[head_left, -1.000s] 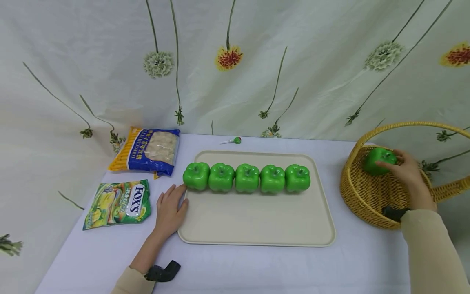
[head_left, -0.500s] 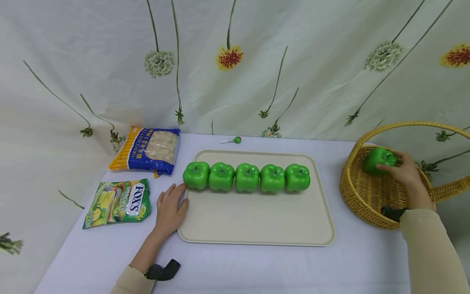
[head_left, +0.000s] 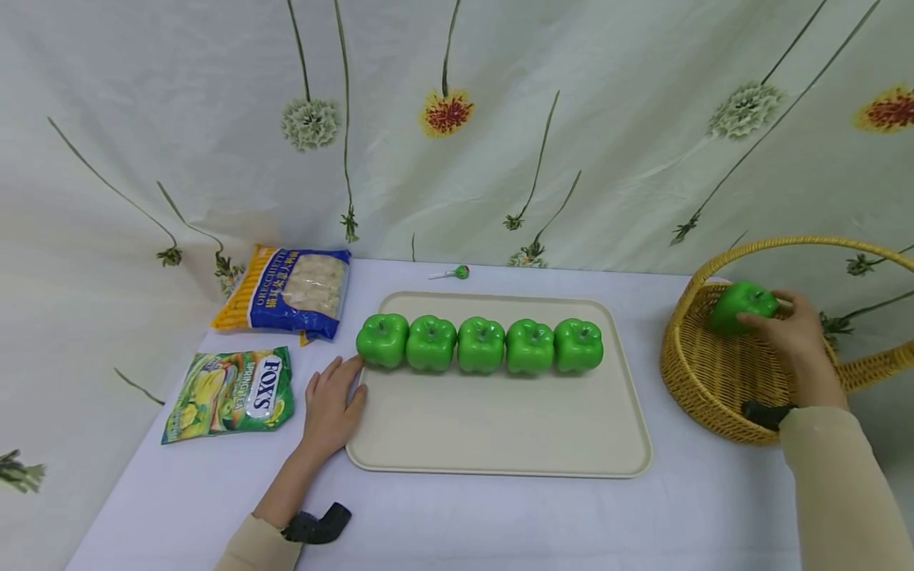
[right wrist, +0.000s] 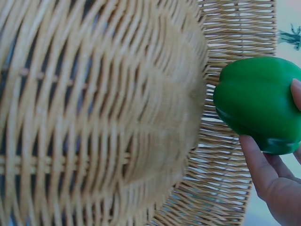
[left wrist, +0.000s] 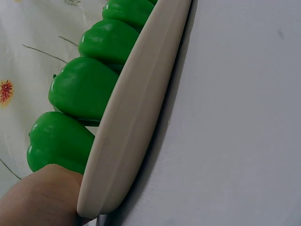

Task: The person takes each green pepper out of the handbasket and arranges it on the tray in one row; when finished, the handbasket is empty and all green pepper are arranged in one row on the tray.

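Observation:
Inside the wicker basket (head_left: 714,396) at the right, my right hand (head_left: 798,333) grips a green bell pepper (head_left: 739,308) between thumb and fingers. The right wrist view shows this pepper (right wrist: 258,101) tipped on its side near the woven wall, with fingertips against it. My left hand (head_left: 334,408) lies at the left edge of the beige tray (head_left: 500,428), fingers extended and holding nothing. In the left wrist view its thumb (left wrist: 42,195) is at the tray's rim (left wrist: 127,113). Along the tray's far side stands a row of several green bell peppers (head_left: 480,346).
A blue and yellow pasta bag (head_left: 303,289) and a green Fox's candy bag (head_left: 228,395) lie left of the tray. Behind the tray is a small lollipop (head_left: 461,272). The basket's tall handle (head_left: 807,240) arches over its opening. A floral cloth (head_left: 628,143) hangs behind.
The bell pepper in my right hand has risen slightly and tilted within the basket. My left hand and the row on the tray have stayed put.

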`<action>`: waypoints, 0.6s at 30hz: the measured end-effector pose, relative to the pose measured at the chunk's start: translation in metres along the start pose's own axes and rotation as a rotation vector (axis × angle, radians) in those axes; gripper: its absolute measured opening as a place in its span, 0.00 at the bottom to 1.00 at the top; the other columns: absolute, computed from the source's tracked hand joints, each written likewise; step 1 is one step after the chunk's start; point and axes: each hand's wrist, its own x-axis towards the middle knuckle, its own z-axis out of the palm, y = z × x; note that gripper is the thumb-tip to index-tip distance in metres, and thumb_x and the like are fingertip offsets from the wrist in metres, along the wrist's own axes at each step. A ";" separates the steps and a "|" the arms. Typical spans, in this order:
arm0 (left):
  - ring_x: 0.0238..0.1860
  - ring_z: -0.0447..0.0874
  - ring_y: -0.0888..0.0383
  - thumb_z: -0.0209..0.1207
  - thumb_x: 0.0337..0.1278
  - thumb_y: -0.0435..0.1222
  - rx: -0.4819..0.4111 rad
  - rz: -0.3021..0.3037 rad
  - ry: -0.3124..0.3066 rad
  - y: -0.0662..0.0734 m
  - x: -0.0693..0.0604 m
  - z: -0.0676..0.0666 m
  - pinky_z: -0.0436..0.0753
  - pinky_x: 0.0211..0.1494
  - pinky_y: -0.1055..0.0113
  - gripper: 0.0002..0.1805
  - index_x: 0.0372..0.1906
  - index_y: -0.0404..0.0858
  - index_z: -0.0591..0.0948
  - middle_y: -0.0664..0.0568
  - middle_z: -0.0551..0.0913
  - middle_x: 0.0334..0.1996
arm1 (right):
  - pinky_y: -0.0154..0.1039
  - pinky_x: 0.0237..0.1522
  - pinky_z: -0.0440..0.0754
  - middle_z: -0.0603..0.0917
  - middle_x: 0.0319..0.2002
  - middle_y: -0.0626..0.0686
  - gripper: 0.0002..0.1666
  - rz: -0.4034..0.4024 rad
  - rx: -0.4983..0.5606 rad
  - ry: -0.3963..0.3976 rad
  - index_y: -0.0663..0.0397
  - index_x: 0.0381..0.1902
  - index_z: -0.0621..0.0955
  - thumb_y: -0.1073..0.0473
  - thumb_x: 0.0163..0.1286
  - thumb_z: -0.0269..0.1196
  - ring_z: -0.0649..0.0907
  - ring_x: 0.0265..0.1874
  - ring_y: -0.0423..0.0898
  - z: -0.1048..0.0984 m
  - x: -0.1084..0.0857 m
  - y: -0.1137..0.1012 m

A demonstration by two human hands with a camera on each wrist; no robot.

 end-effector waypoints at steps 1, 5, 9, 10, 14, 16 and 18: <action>0.71 0.57 0.32 0.52 0.63 0.30 -0.001 0.001 0.002 0.000 0.000 0.000 0.43 0.71 0.31 0.25 0.66 0.30 0.70 0.35 0.72 0.65 | 0.55 0.43 0.79 0.53 0.73 0.73 0.61 0.002 0.008 -0.001 0.55 0.78 0.44 0.33 0.63 0.60 0.62 0.67 0.70 -0.002 -0.002 -0.003; 0.71 0.57 0.32 0.52 0.63 0.30 -0.004 0.008 0.009 -0.001 -0.001 0.001 0.43 0.71 0.31 0.25 0.66 0.29 0.71 0.35 0.73 0.65 | 0.60 0.54 0.76 0.48 0.75 0.71 0.58 0.010 0.028 -0.008 0.54 0.79 0.42 0.37 0.66 0.59 0.60 0.70 0.71 -0.010 -0.020 -0.020; 0.71 0.57 0.32 0.52 0.63 0.30 -0.009 0.008 0.005 0.000 -0.001 0.000 0.43 0.70 0.31 0.25 0.66 0.29 0.70 0.35 0.72 0.65 | 0.54 0.51 0.76 0.44 0.77 0.68 0.56 -0.009 0.048 -0.014 0.53 0.79 0.42 0.39 0.67 0.59 0.57 0.71 0.73 -0.019 -0.038 -0.036; 0.71 0.56 0.32 0.52 0.63 0.29 -0.009 0.007 0.002 0.000 -0.001 0.000 0.43 0.70 0.31 0.25 0.66 0.30 0.70 0.35 0.72 0.65 | 0.47 0.48 0.78 0.44 0.77 0.68 0.56 -0.015 0.041 -0.010 0.52 0.79 0.42 0.39 0.67 0.59 0.57 0.71 0.73 -0.022 -0.042 -0.040; 0.72 0.56 0.33 0.51 0.64 0.30 -0.009 -0.001 -0.012 -0.001 -0.001 -0.001 0.42 0.71 0.32 0.26 0.67 0.30 0.69 0.35 0.71 0.66 | 0.30 0.38 0.74 0.45 0.77 0.69 0.53 -0.055 0.012 0.006 0.51 0.79 0.44 0.41 0.68 0.59 0.59 0.70 0.73 -0.029 -0.053 -0.045; 0.72 0.56 0.33 0.51 0.64 0.30 -0.007 -0.003 -0.014 -0.001 0.000 -0.001 0.42 0.72 0.32 0.26 0.67 0.30 0.69 0.35 0.71 0.66 | 0.26 0.36 0.73 0.45 0.77 0.68 0.52 -0.060 0.014 0.017 0.48 0.79 0.45 0.42 0.68 0.59 0.58 0.71 0.72 -0.031 -0.058 -0.045; 0.72 0.55 0.33 0.51 0.64 0.30 -0.010 -0.002 -0.015 -0.001 0.000 0.000 0.42 0.72 0.32 0.26 0.67 0.30 0.69 0.35 0.71 0.66 | 0.23 0.36 0.71 0.45 0.77 0.66 0.50 -0.064 0.018 0.035 0.44 0.79 0.46 0.43 0.69 0.59 0.58 0.72 0.70 -0.031 -0.064 -0.045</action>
